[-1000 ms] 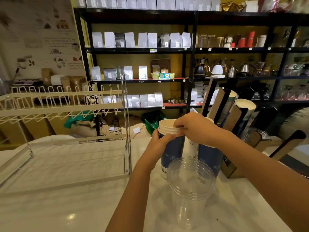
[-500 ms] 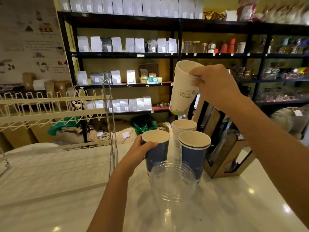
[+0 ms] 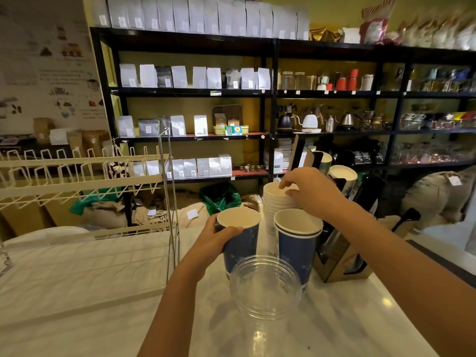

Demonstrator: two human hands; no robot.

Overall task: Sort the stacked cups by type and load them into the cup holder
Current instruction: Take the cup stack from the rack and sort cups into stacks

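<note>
With the left hand [image 3: 219, 238] clamped round a blue paper cup [image 3: 240, 243] on the bench [image 3: 347, 318], the right hand [image 3: 313, 193], fingers pinching the white cup stack [image 3: 274, 210], should seat cups squarely.

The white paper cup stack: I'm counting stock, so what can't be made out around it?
- Head view: count of the white paper cup stack; right hand covers its top, blue paper cups hide its base.
- Wooden cup holder contents: dark, partly behind the arm.
- Top-right shelf goods: blurred.

Upright white stack [image 3: 277, 202] behind blue cups [image 3: 296, 243], clear cups [image 3: 265, 287] frontmost.
</note>
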